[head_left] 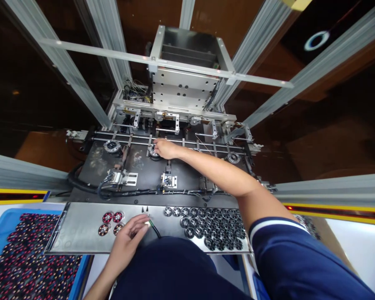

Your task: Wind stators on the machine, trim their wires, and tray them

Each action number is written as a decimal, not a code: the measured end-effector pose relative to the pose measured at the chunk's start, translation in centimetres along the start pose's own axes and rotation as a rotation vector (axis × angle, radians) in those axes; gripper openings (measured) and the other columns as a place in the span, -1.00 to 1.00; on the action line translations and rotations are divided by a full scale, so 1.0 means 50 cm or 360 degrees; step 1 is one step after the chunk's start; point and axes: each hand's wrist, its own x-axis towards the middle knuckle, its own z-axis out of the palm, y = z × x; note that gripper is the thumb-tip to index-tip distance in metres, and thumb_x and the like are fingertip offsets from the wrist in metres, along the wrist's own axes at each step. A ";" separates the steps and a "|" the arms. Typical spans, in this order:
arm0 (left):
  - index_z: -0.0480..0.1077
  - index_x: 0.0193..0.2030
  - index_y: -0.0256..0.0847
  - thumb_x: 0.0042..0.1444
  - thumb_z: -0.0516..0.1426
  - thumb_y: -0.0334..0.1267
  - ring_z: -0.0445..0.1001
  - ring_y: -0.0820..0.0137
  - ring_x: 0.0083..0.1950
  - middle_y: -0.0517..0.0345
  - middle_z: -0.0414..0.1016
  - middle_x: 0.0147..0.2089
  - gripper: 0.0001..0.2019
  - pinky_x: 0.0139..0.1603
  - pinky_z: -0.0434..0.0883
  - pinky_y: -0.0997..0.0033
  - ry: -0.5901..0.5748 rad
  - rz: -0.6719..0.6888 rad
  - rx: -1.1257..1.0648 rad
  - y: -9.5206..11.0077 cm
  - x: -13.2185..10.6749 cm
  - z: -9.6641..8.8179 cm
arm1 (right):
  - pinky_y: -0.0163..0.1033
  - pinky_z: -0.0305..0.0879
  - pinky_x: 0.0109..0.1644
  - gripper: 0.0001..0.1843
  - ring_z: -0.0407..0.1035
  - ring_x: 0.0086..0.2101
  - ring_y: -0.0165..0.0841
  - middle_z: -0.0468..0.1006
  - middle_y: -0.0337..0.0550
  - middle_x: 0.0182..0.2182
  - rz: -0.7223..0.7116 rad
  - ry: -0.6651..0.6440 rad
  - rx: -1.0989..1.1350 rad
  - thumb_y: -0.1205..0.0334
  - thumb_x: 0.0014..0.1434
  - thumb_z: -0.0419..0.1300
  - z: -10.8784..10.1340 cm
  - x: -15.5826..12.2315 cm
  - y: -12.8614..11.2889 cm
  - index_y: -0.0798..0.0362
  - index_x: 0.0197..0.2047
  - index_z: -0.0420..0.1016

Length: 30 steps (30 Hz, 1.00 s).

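My right hand reaches far forward to the second station of the machine. Its fingers are closed around the edge of a round spoked core in a holder there, partly hidden by the fingers. My left hand is low over the metal tray, fingers curled and fingertips together at the middle of a pair of nippers. The nippers' pointed jaws face away from me. Just left of that hand lie several red-and-copper wound cores. Several black cores are set in rows on the tray's right part.
A blue bin full of wound cores stands at left. Other ring holders sit at the left station and right station. Metal arms, rods and a black cable cross the machine bed. Frame posts and yellow light bars flank it.
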 end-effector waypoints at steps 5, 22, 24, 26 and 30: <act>0.46 0.06 -0.12 0.21 0.12 -0.12 0.56 0.26 0.01 -0.02 0.58 0.04 -0.68 0.09 0.47 0.21 -0.0192 0.0240 0.0343 -0.015 0.038 0.035 | -0.04 0.44 -0.01 -0.66 0.44 -0.08 -0.26 0.47 -0.04 -0.01 0.0091 -0.0113 -0.0051 0.12 0.30 0.17 0.007 0.007 -0.005 0.14 0.06 0.41; 0.43 -0.04 -0.24 0.23 0.14 -0.18 0.45 0.24 0.07 0.00 0.46 0.06 -0.77 0.08 0.42 0.02 -0.0299 0.0787 0.1040 -0.104 0.115 0.102 | 0.16 0.03 0.34 -0.45 -0.03 0.35 -0.10 0.15 -0.01 0.35 -0.0305 -0.0025 -0.0327 0.54 0.24 -0.02 -0.003 -0.125 -0.004 0.09 0.27 0.29; 0.44 -0.08 -0.25 0.23 0.14 -0.17 0.47 0.26 0.03 0.02 0.49 0.02 -0.78 0.07 0.43 0.04 -0.0277 0.0790 0.0974 -0.095 0.118 0.103 | 0.19 0.06 0.32 -0.48 0.00 0.34 -0.06 0.16 0.03 0.35 -0.0316 -0.0026 -0.0339 0.53 0.25 -0.03 -0.003 -0.122 -0.002 0.13 0.25 0.31; 0.44 -0.13 -0.26 0.22 0.15 -0.15 0.48 0.28 0.00 0.03 0.51 -0.04 -0.78 0.05 0.44 0.06 -0.0245 0.0783 0.0880 -0.072 0.116 0.094 | 0.21 0.07 0.32 -0.50 0.02 0.33 -0.04 0.21 0.08 0.32 -0.0322 0.0004 -0.0340 0.54 0.23 -0.01 -0.013 -0.121 -0.010 0.17 0.23 0.33; 0.36 -0.02 -0.20 0.24 0.11 -0.17 0.52 0.31 -0.13 0.01 0.52 -0.10 -0.77 -0.06 0.47 0.21 -0.0043 0.0685 0.0631 0.016 0.077 0.030 | 0.21 0.06 0.33 -0.46 -0.09 0.37 -0.08 0.06 0.16 0.37 -0.0334 0.0241 -0.0283 0.52 0.24 0.02 -0.054 -0.166 -0.071 0.20 0.28 0.23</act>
